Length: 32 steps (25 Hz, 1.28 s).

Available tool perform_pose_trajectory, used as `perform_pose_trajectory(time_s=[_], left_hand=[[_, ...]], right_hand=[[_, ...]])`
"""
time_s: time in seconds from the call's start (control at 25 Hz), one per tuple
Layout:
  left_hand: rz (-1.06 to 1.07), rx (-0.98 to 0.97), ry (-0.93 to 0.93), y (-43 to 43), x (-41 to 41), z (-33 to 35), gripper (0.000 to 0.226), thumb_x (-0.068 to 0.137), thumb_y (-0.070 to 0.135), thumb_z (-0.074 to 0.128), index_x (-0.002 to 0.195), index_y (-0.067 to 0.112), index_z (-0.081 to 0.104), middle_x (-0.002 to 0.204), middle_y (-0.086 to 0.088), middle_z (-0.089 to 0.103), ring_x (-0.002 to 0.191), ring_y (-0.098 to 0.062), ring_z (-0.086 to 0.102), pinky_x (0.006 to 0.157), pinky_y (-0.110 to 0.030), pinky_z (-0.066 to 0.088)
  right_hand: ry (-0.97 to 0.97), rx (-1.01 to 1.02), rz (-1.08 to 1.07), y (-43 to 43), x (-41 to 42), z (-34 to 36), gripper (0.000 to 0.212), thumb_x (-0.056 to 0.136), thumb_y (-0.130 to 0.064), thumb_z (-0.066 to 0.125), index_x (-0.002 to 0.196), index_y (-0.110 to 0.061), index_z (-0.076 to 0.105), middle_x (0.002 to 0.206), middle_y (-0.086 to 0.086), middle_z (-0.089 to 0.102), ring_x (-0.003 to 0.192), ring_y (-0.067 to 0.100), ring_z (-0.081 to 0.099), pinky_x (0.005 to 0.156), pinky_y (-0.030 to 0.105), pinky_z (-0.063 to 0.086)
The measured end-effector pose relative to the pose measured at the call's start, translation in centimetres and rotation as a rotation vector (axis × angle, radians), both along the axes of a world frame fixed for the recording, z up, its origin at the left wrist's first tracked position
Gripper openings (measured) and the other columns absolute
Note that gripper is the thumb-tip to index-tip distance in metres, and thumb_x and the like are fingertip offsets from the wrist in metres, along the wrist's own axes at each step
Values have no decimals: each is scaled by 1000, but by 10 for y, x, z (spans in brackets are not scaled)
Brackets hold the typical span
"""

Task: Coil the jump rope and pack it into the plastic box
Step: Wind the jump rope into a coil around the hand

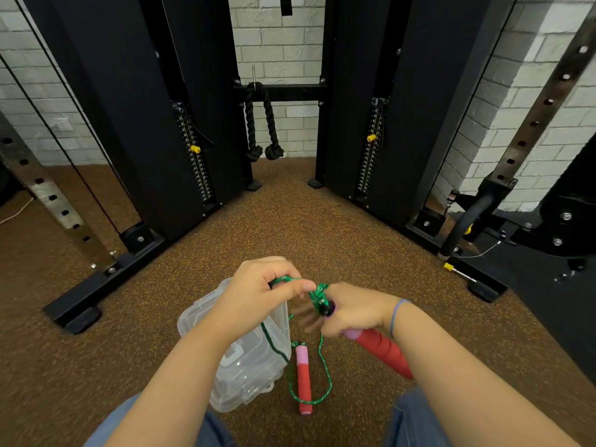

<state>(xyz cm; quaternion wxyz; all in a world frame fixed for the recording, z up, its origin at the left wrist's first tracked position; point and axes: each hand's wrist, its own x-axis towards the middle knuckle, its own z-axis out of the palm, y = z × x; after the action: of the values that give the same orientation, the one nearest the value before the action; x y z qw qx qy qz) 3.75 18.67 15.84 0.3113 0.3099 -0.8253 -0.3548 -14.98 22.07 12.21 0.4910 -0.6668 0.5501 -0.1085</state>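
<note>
I see a brown speckled rubber floor (pixel 290 227) running up to a white-painted brick wall (pixel 280 37), and I will place everything from the clear plastic box (pixel 248 366) that sits on that floor between the person's knees. The box is closed, its white latch facing the camera, and the left forearm crosses over it.

Just above the box, the left hand (pixel 258 291) is closed, thumb and fingers pinching a strand of the green jump rope (pixel 317 295). To the right of the box, the right hand (pixel 351 309) is wrapped around one red handle (pixel 383 351), whose black tip shows at the fingers with green rope bunched around it; a blue band circles that wrist. The rope is taut between the two hands and a loop of it hangs down to the floor.

Right beside the box, touching or nearly touching its right wall, lies the second handle (pixel 303 379), red with a pink upper end, flat on the floor with the rope loop curving around it.

Well beyond the box stand two black weight stacks (pixel 135 124) of a cable machine, yellow selector pins showing, with a black tricep rope (pixel 261 124) hanging between them. Perforated steel uprights (pixel 48 195) frame both sides.
</note>
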Motion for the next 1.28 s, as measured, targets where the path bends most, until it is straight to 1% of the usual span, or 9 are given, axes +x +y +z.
perform_pose_trajectory(time_s=[0.2, 0.4, 0.52, 0.6, 0.76, 0.96, 1.08, 1.2, 1.28], left_hand=[[80, -18, 0, 0, -1, -2, 35, 80, 52, 56, 67, 20, 61, 70, -1, 60, 60, -15, 50, 60, -28, 39], [125, 31, 40, -2, 0, -4, 30, 89, 43, 51, 63, 28, 51, 55, 12, 47, 51, -4, 39, 51, -16, 29], [114, 75, 82, -1, -2, -4, 34, 86, 53, 50, 61, 29, 49, 59, 11, 47, 56, -2, 39, 55, -16, 31], [97, 95, 111, 0, -5, -3, 37, 88, 49, 48, 61, 23, 47, 58, 11, 45, 56, -1, 39, 55, -15, 32], [86, 269, 196, 12, -18, -2, 35, 94, 27, 40, 60, 25, 48, 45, 13, 48, 44, 2, 42, 52, -18, 32], [19, 255, 198, 26, -32, -9, 41, 95, -5, 37, 81, 29, 55, 60, 29, 64, 61, 18, 54, 57, -4, 41], [20, 192, 105, 21, -30, -8, 29, 89, 12, 37, 77, 32, 55, 73, 14, 62, 65, 3, 48, 62, -21, 43], [1, 191, -67, 17, -29, -10, 27, 94, 4, 36, 74, 14, 52, 75, -3, 56, 70, -10, 45, 70, -30, 42], [-98, 280, -51, 20, -29, -7, 33, 98, 6, 35, 69, 15, 47, 68, 6, 55, 66, -6, 46, 70, -30, 42]], right_hand=[[-116, 169, 214, 8, 8, 17, 47, 59, 0, 47, 101, 9, 64, 83, 14, 69, 71, 11, 67, 70, 21, 53], [-313, 121, 258, 18, 14, 35, 27, 58, 3, 47, 80, -1, 62, 65, 8, 63, 56, 6, 63, 62, 22, 54], [-564, 62, 286, 19, 22, 40, 22, 52, -6, 51, 71, -7, 61, 59, -4, 67, 57, 15, 62, 85, 41, 53], [-802, 47, 289, 19, 29, 43, 27, 48, -10, 50, 72, -6, 62, 61, -3, 68, 58, 15, 63, 93, 38, 47], [-1342, 84, 245, 18, 41, 42, 46, 47, -12, 57, 90, -1, 67, 82, 10, 73, 75, 20, 69, 79, 26, 52], [-1898, 197, 57, 15, 46, 41, 69, 65, 1, 42, 132, 13, 42, 128, 32, 55, 119, 38, 56, 113, 40, 31], [-1912, 188, -43, 13, 44, 40, 74, 63, -2, 41, 135, 13, 37, 135, 32, 48, 127, 38, 49, 117, 40, 18], [-1852, 147, -162, 8, 41, 41, 79, 61, -6, 43, 138, 10, 35, 139, 29, 45, 132, 34, 43, 119, 38, 12], [-1827, 104, -234, 4, 31, 45, 84, 59, -7, 45, 141, 9, 32, 143, 27, 42, 135, 32, 40, 119, 40, 11]])
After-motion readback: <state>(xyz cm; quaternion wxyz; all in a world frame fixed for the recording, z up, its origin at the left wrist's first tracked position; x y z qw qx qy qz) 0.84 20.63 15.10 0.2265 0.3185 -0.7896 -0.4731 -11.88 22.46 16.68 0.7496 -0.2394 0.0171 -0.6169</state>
